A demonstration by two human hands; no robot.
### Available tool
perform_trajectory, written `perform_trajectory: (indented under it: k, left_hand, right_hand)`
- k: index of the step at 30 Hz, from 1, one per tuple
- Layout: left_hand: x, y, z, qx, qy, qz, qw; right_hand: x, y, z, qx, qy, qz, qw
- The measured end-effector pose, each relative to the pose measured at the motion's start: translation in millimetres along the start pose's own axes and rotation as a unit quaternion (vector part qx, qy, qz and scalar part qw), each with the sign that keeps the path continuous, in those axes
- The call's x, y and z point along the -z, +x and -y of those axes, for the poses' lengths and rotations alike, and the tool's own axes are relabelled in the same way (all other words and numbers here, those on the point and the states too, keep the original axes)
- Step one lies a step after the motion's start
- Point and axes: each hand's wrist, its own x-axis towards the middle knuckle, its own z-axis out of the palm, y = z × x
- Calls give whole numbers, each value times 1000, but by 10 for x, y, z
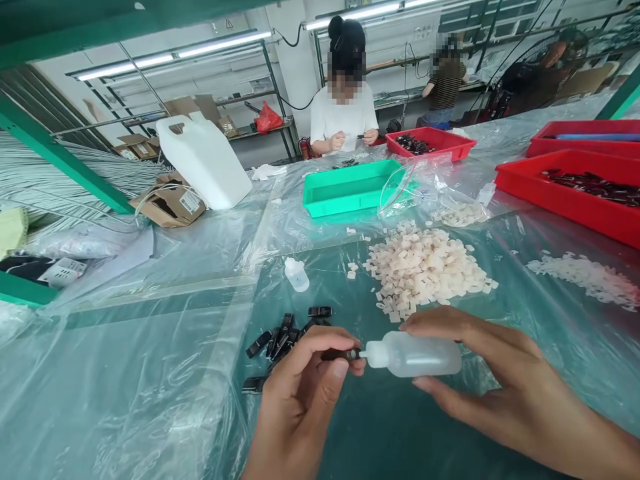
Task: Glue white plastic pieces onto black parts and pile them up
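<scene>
Fingers, left hand [300,393]: thumb and fingertips pinched shut on a small black plastic clip [343,354], held above the desk.
Fingers, right hand [500,387]: curled around a small translucent plastic squeeze bottle [415,355], thumb on top, fingers underneath.
Bottle nozzle: pointing left, touching the end of the clip.
Black clips [285,337]: a loose cluster on the desk just beyond the left hand.
Cream square pieces [425,267]: a heap beyond the right hand.
Second small bottle [297,274]: standing left of the heap.
Desk [150,373]: covered with clear plastic sheeting.
Green plastic tray [350,190]: farther back, near a seated person in white [344,117].
</scene>
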Motion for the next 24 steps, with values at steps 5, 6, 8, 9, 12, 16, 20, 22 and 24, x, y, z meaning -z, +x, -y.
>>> perform_trajectory:
  k: [5, 6, 8, 9, 12, 16, 20, 22, 24]
  left_hand:
    - [-52, -30, -20, 0, -5, -2, 1000]
    - [-52, -35, -18, -3, 1, -4, 1000]
    - [-44, -42, -12, -11, 25, -5, 1000]
    - [-37, -43, -7, -15, 41, -6, 999]
    - [-5, -30, 5, -32, 92, -14, 995]
    - [52, 5, 23, -56, 151, -19, 987]
    - [77, 4, 63, -47, 152, -10, 987]
    - [67, -8, 81, -36, 140, -6, 989]
    - [46, -17, 90, -32, 131, 4, 991]
  right_hand:
    - [-55, 58, 47, -21, -25, -51, 998]
    - [-61, 66, 54, -20, -28, -55, 998]
    - [-62, 66, 60, -16, -31, -59, 998]
    - [-57, 57, 59, -14, -32, -60, 998]
    - [-28, 4, 43, -4, -40, -60, 997]
    - [39, -57, 22, 46, -76, -36, 995]
    - [107, -66, 36, 96, -103, -21, 990]
    - [122, -87, 51, 106, -102, -24, 989]
    - [120, -131, 64, 106, -108, -28, 988]
